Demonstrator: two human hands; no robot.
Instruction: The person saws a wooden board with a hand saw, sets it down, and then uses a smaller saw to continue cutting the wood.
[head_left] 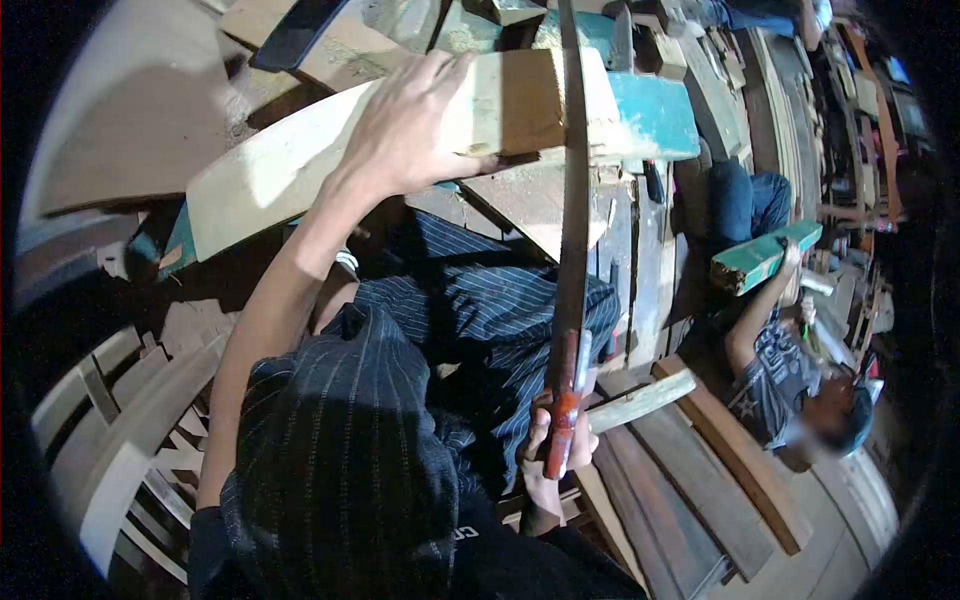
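My left hand (405, 135) lies over a pale curved wooden piece (270, 170), its fingers at the top edge and its thumb along the lower edge. A brown block (531, 100) sits on that piece beside my fingers. My right hand (555, 450) is wrapped round the red handle of a saw (573, 230). The long dark blade runs upward and crosses the wood just right of the brown block. Past the blade, the wood rests by a teal board (655, 115). Whether the teeth touch the wood cannot be made out.
A dark phone (300, 32) lies at the upper left. Another person (790, 375) at the right holds a teal beam (765, 258). Long planks (740, 455) lie at the lower right, pale curved slats (150, 440) at the lower left. Someone's blue-clothed legs show at the top right.
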